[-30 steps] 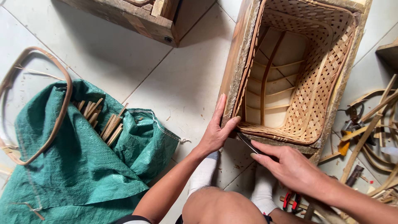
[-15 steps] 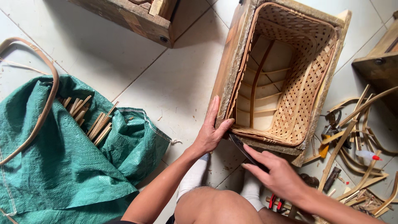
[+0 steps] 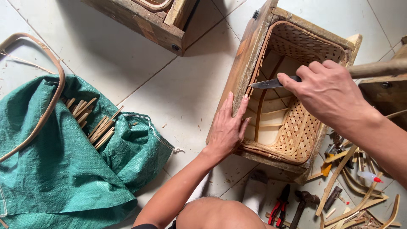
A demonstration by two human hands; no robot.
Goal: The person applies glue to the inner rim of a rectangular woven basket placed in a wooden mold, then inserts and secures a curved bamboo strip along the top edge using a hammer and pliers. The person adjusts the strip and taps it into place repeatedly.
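The left hand lies flat, fingers apart, on the near left edge of the wooden frame that holds the woven basket on the floor. The right hand is clamped on a knife, its blade reaching the basket's left rim. A green sack with sticks lies to the left.

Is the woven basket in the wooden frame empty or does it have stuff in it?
Empty. The woven basket shows only bare slats and weave inside; just the knife in the right hand reaches over its rim.
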